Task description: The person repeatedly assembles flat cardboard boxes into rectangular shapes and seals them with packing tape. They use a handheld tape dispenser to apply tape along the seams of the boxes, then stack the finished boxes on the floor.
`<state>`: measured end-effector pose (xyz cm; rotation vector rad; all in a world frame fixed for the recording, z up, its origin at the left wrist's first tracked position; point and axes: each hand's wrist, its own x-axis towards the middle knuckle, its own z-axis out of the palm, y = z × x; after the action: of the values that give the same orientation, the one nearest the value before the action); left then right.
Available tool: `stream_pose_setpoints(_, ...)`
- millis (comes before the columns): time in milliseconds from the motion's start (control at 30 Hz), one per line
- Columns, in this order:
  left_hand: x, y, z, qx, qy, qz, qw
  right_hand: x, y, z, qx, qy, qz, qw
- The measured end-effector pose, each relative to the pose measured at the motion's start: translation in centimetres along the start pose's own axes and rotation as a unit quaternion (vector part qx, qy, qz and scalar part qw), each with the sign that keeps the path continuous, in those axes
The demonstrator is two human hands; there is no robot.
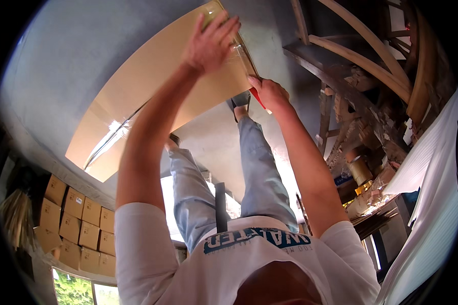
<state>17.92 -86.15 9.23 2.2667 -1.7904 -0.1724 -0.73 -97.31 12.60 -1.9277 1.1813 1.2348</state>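
A long flat brown cardboard box (152, 76) lies on the floor, running from the lower left to the upper middle. Glossy clear tape (235, 50) covers its far right end, and another shiny strip of tape (107, 145) crosses the near left end. My left hand (211, 43) is over the taped far end, fingers stretched and slightly blurred; whether it presses on the surface is hard to tell. At the right corner of the box my right hand (270, 94) is closed around a flat red object (258, 99), mostly hidden by the fingers.
On the right are curved wooden frame pieces (364, 63), a cluttered bench with a roll of tape (360, 172), and white foam sheeting (422, 188). Stacked brown cartons (81, 223) stand at the lower left, near a window (74, 290). My legs (262, 168) are close beside the box.
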Motion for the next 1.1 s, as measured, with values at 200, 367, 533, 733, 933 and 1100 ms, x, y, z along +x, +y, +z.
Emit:
stream_pose_setpoints(200, 3.6, -4.2, -1.3, 0.012, 0.044, -0.008, 0.999, -0.2, -0.3, 1.3, 0.032, 0.051, -0.050, 0.997)
stream_pose_setpoints(367, 4.0, -4.5, -1.2, -0.084, -0.006, -0.143, 0.986, -0.5, -1.1, 1.3, -0.033, 0.062, -0.036, 0.997)
stream_pose_setpoints(533, 6.1, -6.7, -2.8, -0.234, -0.148, -0.358, 0.892, 0.5, -0.1, 1.1, -0.097, 0.079, -0.084, 0.989)
stream_pose_setpoints(733, -1.5, -5.7, -2.1, -0.128, 0.109, -0.420, 0.892, -3.5, -0.4, -3.6, -0.201, 0.102, -0.004, 0.974)
stream_pose_setpoints(933, -15.8, 2.6, -6.1, -0.545, 0.184, -0.514, 0.636, -14.4, 1.3, -4.3, -0.021, 0.211, -0.265, 0.941)
stream_pose_setpoints(1100, -24.5, 4.9, -10.3, -0.867, 0.098, -0.454, 0.183, -21.8, -8.4, -0.7, -0.007, 0.085, -0.524, 0.847)
